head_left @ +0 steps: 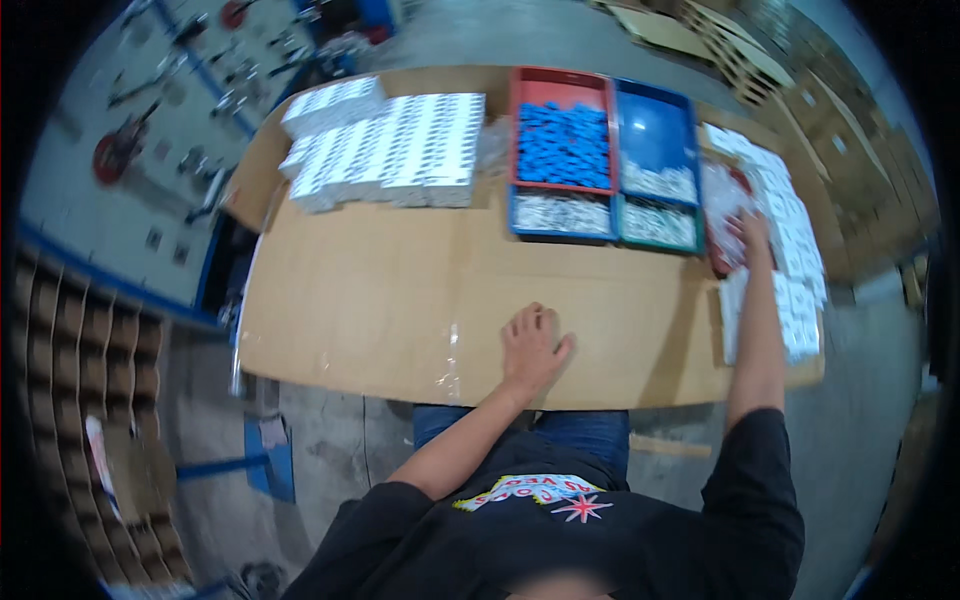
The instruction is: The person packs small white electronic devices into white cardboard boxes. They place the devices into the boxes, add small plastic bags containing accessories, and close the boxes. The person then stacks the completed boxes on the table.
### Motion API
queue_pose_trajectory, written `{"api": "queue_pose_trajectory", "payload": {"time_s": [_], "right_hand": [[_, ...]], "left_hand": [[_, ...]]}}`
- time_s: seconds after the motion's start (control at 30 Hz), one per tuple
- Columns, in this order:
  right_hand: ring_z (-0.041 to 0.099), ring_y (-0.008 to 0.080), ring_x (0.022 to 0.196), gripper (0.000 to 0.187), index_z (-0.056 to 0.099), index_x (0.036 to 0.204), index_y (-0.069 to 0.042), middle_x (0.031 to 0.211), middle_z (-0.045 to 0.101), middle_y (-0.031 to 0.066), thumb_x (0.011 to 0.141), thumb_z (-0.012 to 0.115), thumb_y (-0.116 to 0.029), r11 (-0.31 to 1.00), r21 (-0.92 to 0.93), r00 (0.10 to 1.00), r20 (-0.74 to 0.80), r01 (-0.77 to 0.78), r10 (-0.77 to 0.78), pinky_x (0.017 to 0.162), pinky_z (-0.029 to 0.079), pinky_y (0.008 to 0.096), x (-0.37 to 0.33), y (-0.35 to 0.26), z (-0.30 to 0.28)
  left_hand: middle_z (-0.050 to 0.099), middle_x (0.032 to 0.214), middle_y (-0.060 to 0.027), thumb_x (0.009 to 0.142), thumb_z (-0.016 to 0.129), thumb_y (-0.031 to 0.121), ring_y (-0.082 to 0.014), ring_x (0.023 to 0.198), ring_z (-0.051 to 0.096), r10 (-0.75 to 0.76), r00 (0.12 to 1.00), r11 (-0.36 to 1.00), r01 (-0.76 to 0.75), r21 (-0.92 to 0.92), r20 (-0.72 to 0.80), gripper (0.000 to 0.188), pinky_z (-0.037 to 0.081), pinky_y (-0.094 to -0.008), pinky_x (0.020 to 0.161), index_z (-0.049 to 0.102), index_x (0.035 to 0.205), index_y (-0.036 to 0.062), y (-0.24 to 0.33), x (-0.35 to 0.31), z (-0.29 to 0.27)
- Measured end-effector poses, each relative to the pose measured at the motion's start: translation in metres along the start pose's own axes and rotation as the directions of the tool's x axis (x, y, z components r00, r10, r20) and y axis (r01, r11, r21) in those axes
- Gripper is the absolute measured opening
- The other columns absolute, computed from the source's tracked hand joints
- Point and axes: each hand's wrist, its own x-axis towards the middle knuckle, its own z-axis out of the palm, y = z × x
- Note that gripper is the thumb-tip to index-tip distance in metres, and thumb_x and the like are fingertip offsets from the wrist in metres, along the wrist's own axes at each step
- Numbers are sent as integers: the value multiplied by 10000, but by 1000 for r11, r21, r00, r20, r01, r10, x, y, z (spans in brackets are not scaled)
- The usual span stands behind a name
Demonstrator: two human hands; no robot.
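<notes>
My left hand (533,346) lies on the cardboard-covered table (380,290) near its front edge, fingers spread and nothing in them. On the right, my right arm is stretched out, and my right hand (748,232) is over a red tray (718,266) heaped with clear plastic bags (722,195). Its fingers look apart and touch or hover just over the bags; I cannot tell which. Rows of white small boxes (785,205) stand right beside that hand, and more white boxes (800,318) lie under and around the forearm.
At the back stand a red tray of blue small parts (563,148), a blue tray (655,120) with pale pieces, and blue (563,236) and green (660,243) trays of small pale parts. Stacked white boxes (400,150) fill the back left. Cardboard dividers (90,330) stand on the left.
</notes>
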Motion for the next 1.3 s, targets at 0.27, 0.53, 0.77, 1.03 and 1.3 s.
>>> {"api": "queue_pose_trajectory", "payload": {"time_s": [0.27,0.53,0.77,1.03,1.3], "right_hand": [[729,161,820,212,650,1162,3,1029,727,111,1003,581,-119,902,-302,905,386,308,-179,625,538,271,-59,-5,124],[703,295,1041,392,670,1227,-16,1104,728,173,919,727,-253,542,-69,427,702,837,-570,915,535,380,-217,-72,417],[551,404,1288,770,527,1407,-32,1406,559,239,867,705,-553,132,-167,212,823,977,-527,1036,489,491,-255,-129,670],[444,362,1420,768,439,1490,-55,1555,434,192,895,726,-446,-176,-239,107,831,955,-545,1131,405,531,-215,-131,815],[479,414,1337,662,498,1356,-69,1399,519,220,794,802,-245,-109,-230,118,786,967,-607,1066,463,524,-196,-109,835]], "left_hand": [[583,1230,-121,876,702,182,-325,1148,563,-329,944,541,174,-823,-16,419,433,-443,1022,572,1253,52,-68,4,-20],[589,1224,-129,872,688,235,-320,1181,545,-154,954,970,196,143,-258,339,417,-465,1002,616,1157,65,-277,-1,-160],[574,1240,-117,871,677,344,-288,1216,519,-181,967,967,208,148,-181,397,376,-463,1047,611,1151,71,-284,-4,-173],[564,1233,-96,853,694,371,-283,1214,510,-220,966,967,235,102,-139,407,376,-456,1037,616,1134,88,-288,2,-181],[560,1235,-92,848,707,383,-287,1211,512,-225,965,965,240,102,-137,410,376,-453,1036,619,1130,98,-292,2,-180]]}}
